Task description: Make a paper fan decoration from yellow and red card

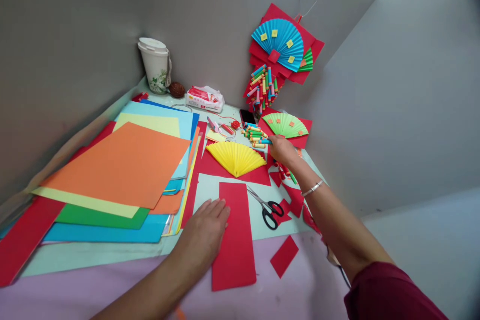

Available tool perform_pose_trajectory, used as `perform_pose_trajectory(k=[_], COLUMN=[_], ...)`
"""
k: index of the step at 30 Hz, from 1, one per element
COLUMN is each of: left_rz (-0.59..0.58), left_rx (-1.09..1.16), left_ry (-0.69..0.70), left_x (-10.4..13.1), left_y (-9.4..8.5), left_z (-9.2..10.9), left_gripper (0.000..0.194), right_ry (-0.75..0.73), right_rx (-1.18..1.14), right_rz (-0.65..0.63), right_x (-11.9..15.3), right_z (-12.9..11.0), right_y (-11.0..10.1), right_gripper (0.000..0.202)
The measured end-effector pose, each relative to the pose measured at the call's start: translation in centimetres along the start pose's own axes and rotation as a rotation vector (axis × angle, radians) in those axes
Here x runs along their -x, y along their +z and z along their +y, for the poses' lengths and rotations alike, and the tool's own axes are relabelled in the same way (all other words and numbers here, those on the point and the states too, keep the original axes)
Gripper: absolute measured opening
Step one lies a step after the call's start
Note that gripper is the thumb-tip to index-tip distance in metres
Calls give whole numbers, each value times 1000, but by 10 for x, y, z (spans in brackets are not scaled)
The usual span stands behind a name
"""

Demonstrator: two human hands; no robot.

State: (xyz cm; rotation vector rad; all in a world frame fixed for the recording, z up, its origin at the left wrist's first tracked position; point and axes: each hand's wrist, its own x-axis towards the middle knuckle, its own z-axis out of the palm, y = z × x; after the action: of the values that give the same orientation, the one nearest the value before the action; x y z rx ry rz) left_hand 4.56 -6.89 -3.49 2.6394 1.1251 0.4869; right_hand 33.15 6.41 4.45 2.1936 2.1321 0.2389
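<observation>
My left hand (208, 227) lies flat, fingers stretched out, with its fingertips on the left edge of a red paper strip (235, 250). Reaching forward, my right hand (284, 150) has its fingers closed at the end of a blue paper roll (264, 142), beside a pile of small coloured paper rolls (253, 133). Just in front of that pile, a pleated yellow paper fan (237, 158) rests on red paper (215, 166). Black-handled scissors (270, 210) lie partly spread to the right of the strip. A small red paper piece (284, 256) is nearer me.
Coloured paper sheets (123, 167) are stacked on the left. A lidded cup (154, 66), a brown ball-like object (177, 90) and a tissue pack (205, 99) stand at the back. A decorated red hanging with a blue fan (281, 40) is on the wall; a green fan (287, 125) lies below.
</observation>
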Motion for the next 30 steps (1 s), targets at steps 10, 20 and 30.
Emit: perform_pose_trajectory(k=[10,20,30], left_rz=[242,96,106], left_rx=[642,454,157], left_ry=[-454,-489,-327], left_x=[-13,-18,-17], left_y=[-33,-14,-5], left_z=[-4,-8,3], left_gripper=[31,29,26], right_ry=[-554,-478,-78], right_rx=[-410,-347,-649], right_rz=[310,266,237], right_x=[125,136,159], right_z=[-82,-94,-101], right_y=[31,54,41], right_gripper=[35,42,21])
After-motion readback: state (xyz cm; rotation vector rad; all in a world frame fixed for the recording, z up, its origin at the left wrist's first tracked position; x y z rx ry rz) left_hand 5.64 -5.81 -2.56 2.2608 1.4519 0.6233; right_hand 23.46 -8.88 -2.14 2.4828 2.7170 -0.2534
